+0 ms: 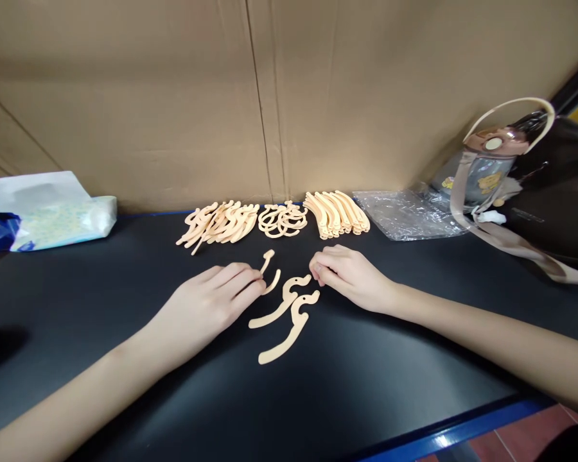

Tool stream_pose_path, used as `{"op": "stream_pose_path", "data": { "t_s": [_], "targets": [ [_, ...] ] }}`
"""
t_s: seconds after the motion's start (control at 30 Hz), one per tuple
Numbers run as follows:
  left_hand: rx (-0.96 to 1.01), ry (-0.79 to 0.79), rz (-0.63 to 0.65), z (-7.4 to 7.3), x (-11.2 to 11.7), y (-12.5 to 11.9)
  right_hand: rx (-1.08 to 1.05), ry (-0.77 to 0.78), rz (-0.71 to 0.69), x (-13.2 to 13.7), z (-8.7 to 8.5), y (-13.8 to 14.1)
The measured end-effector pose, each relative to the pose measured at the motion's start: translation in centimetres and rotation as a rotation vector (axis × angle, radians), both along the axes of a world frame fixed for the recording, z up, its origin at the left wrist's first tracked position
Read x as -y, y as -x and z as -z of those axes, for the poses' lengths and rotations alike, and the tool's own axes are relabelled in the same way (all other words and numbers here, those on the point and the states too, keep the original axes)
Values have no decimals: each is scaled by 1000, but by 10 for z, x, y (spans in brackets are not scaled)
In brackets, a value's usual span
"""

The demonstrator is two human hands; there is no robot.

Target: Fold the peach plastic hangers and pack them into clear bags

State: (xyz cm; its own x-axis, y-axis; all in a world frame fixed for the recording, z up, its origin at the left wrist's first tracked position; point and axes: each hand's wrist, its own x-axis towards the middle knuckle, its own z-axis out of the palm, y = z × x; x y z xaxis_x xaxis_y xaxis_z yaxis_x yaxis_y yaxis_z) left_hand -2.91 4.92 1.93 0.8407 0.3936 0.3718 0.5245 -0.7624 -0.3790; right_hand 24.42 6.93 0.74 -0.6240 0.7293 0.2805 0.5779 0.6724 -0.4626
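Note:
My left hand (224, 292) is closed, its fingertips on slim cream-coloured plastic pieces. One piece with a knobbed end (268, 258) sticks up past the fingers. A curved tip (273, 282) shows just beside them; whether both belong to one part is hidden. To the right of that hand, two flat S-shaped cream pieces with hooked ends lie on the black table, the upper one (274, 316) close beside the lower one (285, 346). My right hand (344, 273) is held in a pinch above and right of their hooked ends. What its fingertips hold, if anything, cannot be made out.
Behind the hands lie a pile of hooked cream pieces (226, 221), small curved hooks (282, 219) and stacked curved arms (337, 213). A clear plastic bag (409, 215), strapped bottle (486, 170) and dark bag (553, 199) are right; a white-and-green packet (62, 218) is left. Cardboard (173, 102) stands behind.

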Motion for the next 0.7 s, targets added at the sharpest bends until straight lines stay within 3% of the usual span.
{"op": "stream_pose_path", "data": {
  "t_s": [0.23,0.4,0.53,0.7],
  "targets": [
    [39,173,78,-5,1,7,16,-8,-4,1,-1,-1],
    [84,231,82,3,-1,11,12,-59,-3,-1,3,-1],
    [106,247,84,6,-2,11,9,-279,29,-4,5,-3],
    [92,243,93,6,-2,9,45,-617,181,-17,4,-15]
  ]
}}
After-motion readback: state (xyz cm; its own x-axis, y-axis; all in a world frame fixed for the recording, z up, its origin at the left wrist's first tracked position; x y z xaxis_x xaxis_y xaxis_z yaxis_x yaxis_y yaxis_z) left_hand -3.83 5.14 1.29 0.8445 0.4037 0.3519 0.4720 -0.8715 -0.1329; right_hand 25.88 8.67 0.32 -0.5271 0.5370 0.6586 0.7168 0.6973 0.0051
